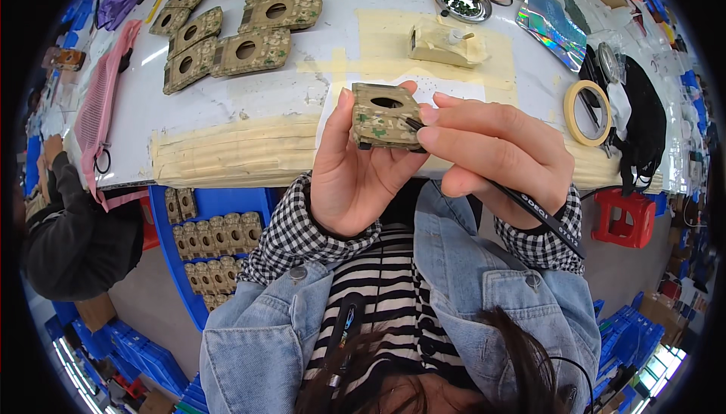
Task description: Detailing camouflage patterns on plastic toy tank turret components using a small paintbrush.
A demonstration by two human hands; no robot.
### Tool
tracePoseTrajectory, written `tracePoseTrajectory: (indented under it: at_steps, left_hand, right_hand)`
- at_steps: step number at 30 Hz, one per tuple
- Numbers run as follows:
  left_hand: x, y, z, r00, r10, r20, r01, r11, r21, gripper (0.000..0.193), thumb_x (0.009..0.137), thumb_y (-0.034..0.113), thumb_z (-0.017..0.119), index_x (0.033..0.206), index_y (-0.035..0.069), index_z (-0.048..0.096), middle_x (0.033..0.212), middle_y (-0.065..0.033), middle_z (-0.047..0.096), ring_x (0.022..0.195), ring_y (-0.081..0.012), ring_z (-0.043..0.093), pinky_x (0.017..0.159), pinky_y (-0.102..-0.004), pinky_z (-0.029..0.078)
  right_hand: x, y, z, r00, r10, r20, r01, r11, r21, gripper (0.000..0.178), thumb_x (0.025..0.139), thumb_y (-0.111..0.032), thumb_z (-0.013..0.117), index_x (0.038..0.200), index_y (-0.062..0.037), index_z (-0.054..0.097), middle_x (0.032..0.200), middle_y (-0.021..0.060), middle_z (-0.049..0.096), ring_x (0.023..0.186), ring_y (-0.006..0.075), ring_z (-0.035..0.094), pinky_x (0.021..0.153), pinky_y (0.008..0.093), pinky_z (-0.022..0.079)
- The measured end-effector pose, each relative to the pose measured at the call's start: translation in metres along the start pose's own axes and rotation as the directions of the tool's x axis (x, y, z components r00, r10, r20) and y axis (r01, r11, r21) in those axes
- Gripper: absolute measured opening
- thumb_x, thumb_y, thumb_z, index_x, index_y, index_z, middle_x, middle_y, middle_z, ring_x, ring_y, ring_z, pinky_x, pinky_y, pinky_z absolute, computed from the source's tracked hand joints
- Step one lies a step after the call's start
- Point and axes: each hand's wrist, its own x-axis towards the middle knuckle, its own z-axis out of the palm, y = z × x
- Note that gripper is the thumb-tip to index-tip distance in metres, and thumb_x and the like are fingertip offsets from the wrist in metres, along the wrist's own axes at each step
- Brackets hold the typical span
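Note:
Above the table's front edge, my left hand (340, 183) grips a small camouflage-patterned housing (384, 125) between thumb and fingers. An oval hole in its upper face is turned up. My right hand (514, 145) pinches slim black tweezers (538, 216), whose tip meets the housing's right edge beside the hole. Whether the tip holds a small part cannot be made out. More camouflage housings (278, 12) of the same kind lie in rows at the table's far left.
Beyond my hands stands a tape-covered block (442, 45). A round metal dish (461, 0) holds small dark pieces. At right lies a masking tape roll (587, 113). A blue tray (215, 198) with more housings sits below the table edge. Another person's sleeve (83, 225) is at left.

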Motion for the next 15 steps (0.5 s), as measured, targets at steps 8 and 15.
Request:
tracePoseTrajectory:
  at_steps: [8,15]
  left_hand:
    - [0.0009,-0.0012,-0.0003,1.0,0.017,0.012,-0.017,1.0,-0.02,0.057,0.098,0.044,0.033,0.137,0.003,0.032,0.125,-0.0151,0.052,0.114,-0.0241,0.054,0.095,-0.0383,0.049]
    - [0.0002,-0.0006,-0.0012,1.0,0.014,0.021,-0.014,1.0,-0.016,0.057,0.098,0.045,0.032,0.137,0.003,0.032,0.124,-0.0149,0.053,0.113,-0.0236,0.054,0.095,-0.038,0.05]
  right_hand:
    - [0.0011,-0.0001,-0.0001,1.0,-0.02,0.006,0.02,1.0,-0.022,0.033,0.082,-0.028,0.062,0.101,-0.0011,0.065,0.096,0.0152,0.065,0.09,0.0309,0.065,0.082,0.0382,0.054]
    - [0.0018,0.001,-0.0002,0.999,-0.03,0.014,0.031,0.999,-0.024,0.033,0.082,-0.028,0.061,0.101,-0.0006,0.065,0.095,0.0153,0.065,0.089,0.0303,0.065,0.083,0.0389,0.054]
